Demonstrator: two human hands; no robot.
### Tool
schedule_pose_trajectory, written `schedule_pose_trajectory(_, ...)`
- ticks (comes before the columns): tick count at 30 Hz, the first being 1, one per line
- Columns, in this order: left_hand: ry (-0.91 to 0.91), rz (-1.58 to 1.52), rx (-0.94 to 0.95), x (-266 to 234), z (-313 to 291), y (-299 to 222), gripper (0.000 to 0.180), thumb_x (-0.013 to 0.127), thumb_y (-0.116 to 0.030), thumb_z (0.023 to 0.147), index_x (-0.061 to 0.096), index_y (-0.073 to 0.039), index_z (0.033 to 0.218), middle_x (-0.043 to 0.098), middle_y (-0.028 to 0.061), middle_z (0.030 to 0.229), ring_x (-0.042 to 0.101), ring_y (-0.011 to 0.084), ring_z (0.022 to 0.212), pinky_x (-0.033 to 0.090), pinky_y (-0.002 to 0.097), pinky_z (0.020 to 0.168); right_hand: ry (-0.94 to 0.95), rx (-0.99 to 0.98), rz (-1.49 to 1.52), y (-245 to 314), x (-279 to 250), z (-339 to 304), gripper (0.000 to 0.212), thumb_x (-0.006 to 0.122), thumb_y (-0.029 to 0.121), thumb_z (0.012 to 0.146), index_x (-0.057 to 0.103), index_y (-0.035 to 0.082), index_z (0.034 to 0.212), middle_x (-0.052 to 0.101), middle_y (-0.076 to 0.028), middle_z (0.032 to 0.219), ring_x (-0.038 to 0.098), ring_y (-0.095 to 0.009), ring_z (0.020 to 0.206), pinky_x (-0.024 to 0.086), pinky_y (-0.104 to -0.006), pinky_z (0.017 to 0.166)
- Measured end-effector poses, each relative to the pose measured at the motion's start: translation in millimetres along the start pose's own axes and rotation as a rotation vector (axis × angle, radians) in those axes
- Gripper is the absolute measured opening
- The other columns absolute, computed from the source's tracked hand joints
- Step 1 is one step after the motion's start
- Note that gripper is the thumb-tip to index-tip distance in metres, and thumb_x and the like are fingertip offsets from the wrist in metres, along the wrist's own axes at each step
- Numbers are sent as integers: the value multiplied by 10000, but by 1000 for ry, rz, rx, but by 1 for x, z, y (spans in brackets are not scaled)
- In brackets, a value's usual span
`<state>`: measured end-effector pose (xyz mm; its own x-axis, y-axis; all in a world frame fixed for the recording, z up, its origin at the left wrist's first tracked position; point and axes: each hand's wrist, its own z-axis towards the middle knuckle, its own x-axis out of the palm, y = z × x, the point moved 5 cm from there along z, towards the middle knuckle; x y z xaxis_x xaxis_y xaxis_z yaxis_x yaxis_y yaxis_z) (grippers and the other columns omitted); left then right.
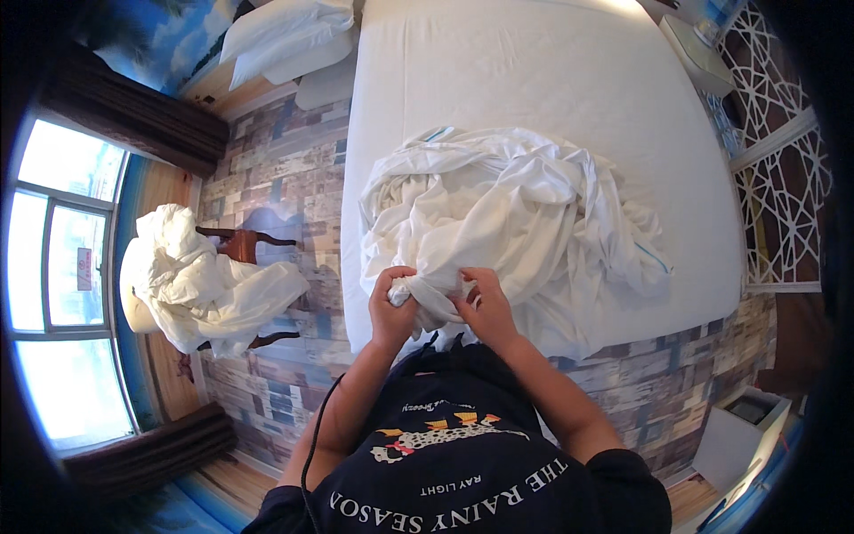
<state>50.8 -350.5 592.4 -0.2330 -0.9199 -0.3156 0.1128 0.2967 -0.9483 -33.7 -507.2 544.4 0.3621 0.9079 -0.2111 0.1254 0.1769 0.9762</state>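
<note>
A large white duvet cover (498, 222) lies crumpled in a heap on the near part of the bed, with a thin blue-green stripe showing at its edges. My left hand (392, 307) is closed on its near left edge, where a small bunch of cloth stands up beside the fingers. A short way to the right, my right hand (483, 307) pinches the same near edge between thumb and fingers. Between my hands the cloth hangs in folds close to my body. Whether anything lies inside the heap is hidden.
The bed (569, 71) has a smooth white sheet. On the left, a white duvet (209, 285) is piled over a wooden chair (240, 245) by the window. White pillows (289, 40) are stacked at the far left. A bedside table (698, 53) and a lattice screen (774, 178) stand at right.
</note>
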Motion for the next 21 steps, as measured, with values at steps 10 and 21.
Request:
schedule_pose_trajectory(10,127,547,48,-13,7,22,288,708,-228,791,598,-88,1018,654,183,897,627,378,836,498,394,715,-378,-252,-188,44,-76,35,68,585,46,825,563,18,882,581,-171,835,569,-376,758,453,-436,674)
schedule_pose_trajectory(21,356,162,152,14,12,-34,155,713,-77,773,570,-27,802,572,169,1166,546,291,1083,420,366,909,-23,-312,-556,35,-58,40,52,644,90,741,621,52,767,569,-128,710,568,-336,711,433,-427,661)
